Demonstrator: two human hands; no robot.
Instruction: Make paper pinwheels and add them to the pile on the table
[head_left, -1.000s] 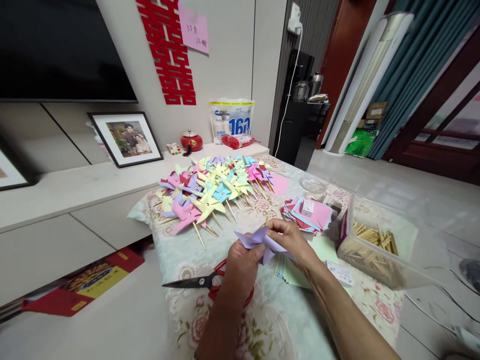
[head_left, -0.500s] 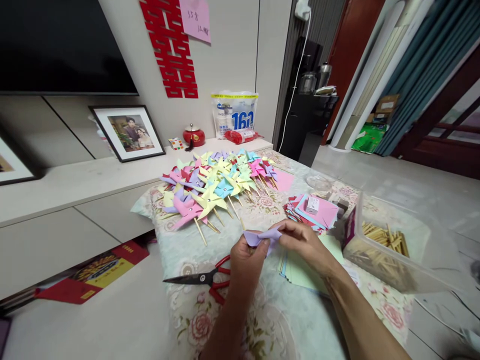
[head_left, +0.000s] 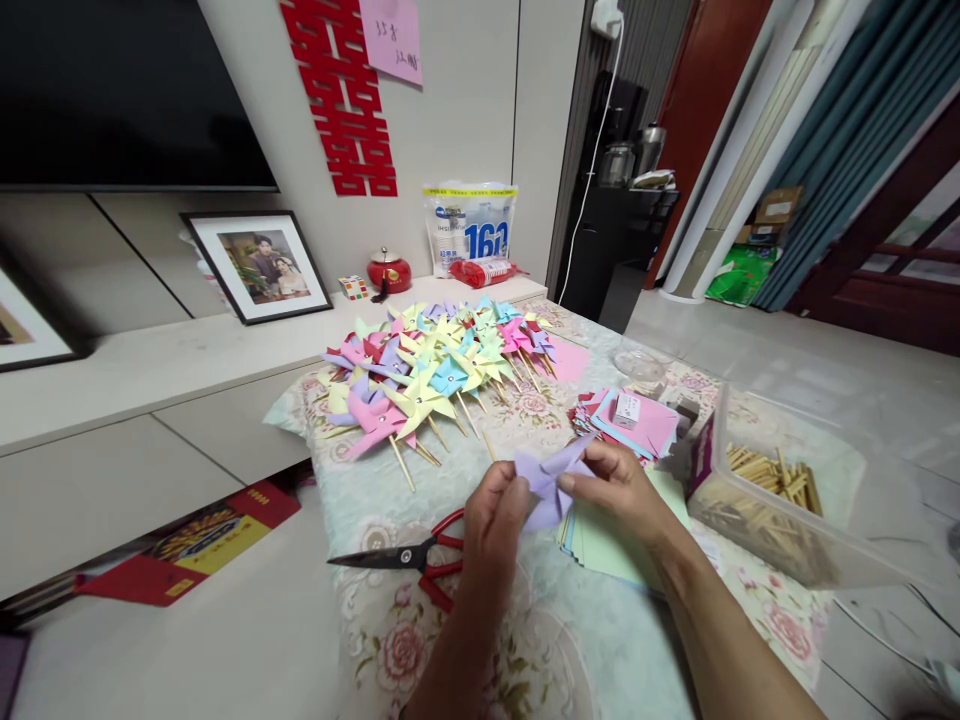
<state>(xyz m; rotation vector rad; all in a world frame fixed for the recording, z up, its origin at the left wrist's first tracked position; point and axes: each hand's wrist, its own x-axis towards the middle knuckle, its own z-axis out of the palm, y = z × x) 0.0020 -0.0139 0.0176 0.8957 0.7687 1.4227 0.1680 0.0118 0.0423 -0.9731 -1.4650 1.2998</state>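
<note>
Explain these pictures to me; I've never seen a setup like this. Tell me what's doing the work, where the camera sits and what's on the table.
No machine here: a person works bare-handed. One camera, worn on the head, takes every picture, looking forward and down. The left hand and right hand together hold a folded purple paper. On the flowered cloth lie many paper pinwheels on sticks, scissors beside the left hand, a stack of pale green sheets by the right, and farther right a clear box of thin sticks.
</note>
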